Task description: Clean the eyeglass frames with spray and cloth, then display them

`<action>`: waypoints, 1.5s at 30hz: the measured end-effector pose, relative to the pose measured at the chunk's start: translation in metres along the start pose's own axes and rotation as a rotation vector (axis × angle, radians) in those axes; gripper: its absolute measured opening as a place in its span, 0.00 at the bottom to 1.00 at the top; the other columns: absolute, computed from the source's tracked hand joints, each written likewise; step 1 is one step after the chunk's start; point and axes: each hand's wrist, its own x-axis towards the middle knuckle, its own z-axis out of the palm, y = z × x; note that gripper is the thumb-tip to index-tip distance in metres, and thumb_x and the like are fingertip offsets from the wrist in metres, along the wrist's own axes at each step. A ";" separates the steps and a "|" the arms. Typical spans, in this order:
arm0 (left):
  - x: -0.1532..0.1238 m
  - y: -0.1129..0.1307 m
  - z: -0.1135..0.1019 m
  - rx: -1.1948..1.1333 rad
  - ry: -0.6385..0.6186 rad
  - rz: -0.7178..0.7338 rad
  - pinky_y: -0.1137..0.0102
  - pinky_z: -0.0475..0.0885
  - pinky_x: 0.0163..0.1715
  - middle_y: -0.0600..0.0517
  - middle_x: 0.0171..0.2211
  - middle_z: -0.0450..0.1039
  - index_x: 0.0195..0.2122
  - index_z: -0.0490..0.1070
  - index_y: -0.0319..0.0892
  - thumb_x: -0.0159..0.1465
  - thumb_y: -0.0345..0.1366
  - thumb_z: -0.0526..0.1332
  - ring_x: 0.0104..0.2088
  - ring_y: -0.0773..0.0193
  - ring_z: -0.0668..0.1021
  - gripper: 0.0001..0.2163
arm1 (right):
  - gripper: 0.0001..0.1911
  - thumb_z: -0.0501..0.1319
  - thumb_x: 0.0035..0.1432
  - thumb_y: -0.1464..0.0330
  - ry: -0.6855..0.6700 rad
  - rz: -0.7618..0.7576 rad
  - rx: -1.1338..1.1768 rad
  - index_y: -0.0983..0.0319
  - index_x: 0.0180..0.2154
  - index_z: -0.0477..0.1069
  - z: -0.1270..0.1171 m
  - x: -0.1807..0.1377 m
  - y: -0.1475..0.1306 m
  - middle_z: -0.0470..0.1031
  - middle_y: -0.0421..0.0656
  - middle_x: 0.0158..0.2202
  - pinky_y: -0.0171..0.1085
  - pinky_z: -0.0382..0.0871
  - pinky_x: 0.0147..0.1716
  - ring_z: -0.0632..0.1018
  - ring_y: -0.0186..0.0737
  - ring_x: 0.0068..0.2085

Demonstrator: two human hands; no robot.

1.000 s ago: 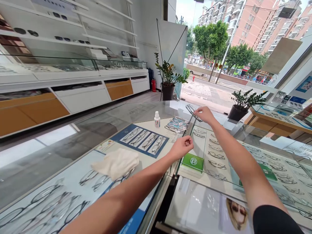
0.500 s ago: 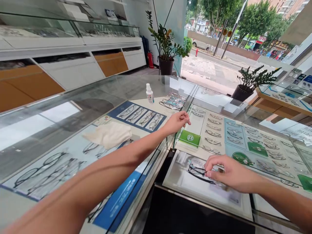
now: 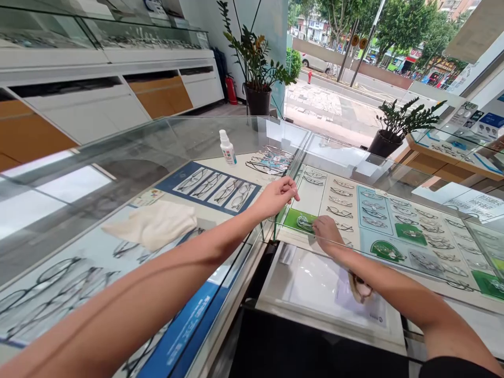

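Note:
In my right hand (image 3: 327, 232) a pair of eyeglasses (image 3: 304, 223) is pinched at one side. The frame is over the green card (image 3: 289, 219) at the near-left corner of the right display case (image 3: 334, 245); whether it touches the card I cannot tell. My left hand (image 3: 280, 197) is raised by the corner where the two glass cases meet, its fingers curled closed with nothing visible in them. Rows of other eyeglasses (image 3: 340, 211) lie beyond my right hand. Below my right forearm, a pulled-out drawer (image 3: 307, 281) holds pale papers and a small brown-and-cream object (image 3: 359, 287).
A cream cloth (image 3: 157, 223) and a white spray bottle (image 3: 227, 148) stand out on the left case. A heap of eyeglasses (image 3: 271, 160) lies behind my left hand. Glass edges run around both cases. Potted plants (image 3: 258, 97) are farther back.
My right hand has carried the eyeglasses from above the drawer forward and left to the green card. My left hand stays nearly in place. The view has shifted slightly.

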 end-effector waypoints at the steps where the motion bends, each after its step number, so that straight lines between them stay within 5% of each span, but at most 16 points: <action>1: -0.001 0.000 0.000 0.008 0.000 -0.001 0.73 0.65 0.26 0.52 0.26 0.80 0.33 0.65 0.43 0.62 0.37 0.60 0.23 0.68 0.72 0.05 | 0.13 0.54 0.67 0.76 0.013 0.013 -0.015 0.65 0.39 0.77 0.005 0.012 0.006 0.80 0.52 0.41 0.44 0.66 0.49 0.74 0.49 0.45; 11: -0.013 0.008 -0.002 0.064 0.022 -0.072 0.71 0.64 0.28 0.54 0.26 0.77 0.33 0.66 0.43 0.62 0.40 0.61 0.26 0.66 0.72 0.07 | 0.15 0.56 0.61 0.82 0.033 0.053 -0.173 0.66 0.40 0.79 0.038 0.131 0.060 0.81 0.55 0.44 0.46 0.62 0.52 0.72 0.53 0.51; 16: -0.017 0.008 -0.001 0.036 0.056 -0.098 0.72 0.62 0.27 0.55 0.24 0.75 0.32 0.66 0.43 0.60 0.40 0.62 0.24 0.68 0.69 0.07 | 0.14 0.56 0.62 0.80 0.002 0.105 -0.188 0.66 0.39 0.81 0.046 0.161 0.082 0.81 0.56 0.42 0.47 0.61 0.52 0.73 0.54 0.51; 28: -0.020 0.010 0.000 -0.023 0.074 -0.141 0.73 0.57 0.23 0.56 0.23 0.74 0.32 0.65 0.43 0.59 0.38 0.63 0.22 0.70 0.66 0.07 | 0.15 0.56 0.64 0.75 -0.066 0.157 -0.173 0.65 0.37 0.83 0.054 0.176 0.099 0.83 0.55 0.43 0.48 0.59 0.55 0.74 0.53 0.52; 45: -0.018 0.007 -0.001 0.074 0.065 -0.097 0.70 0.65 0.31 0.56 0.24 0.75 0.33 0.67 0.44 0.60 0.40 0.62 0.26 0.66 0.72 0.07 | 0.13 0.57 0.66 0.72 -0.054 0.148 -0.112 0.62 0.40 0.83 0.049 0.158 0.089 0.83 0.51 0.48 0.46 0.64 0.58 0.75 0.51 0.55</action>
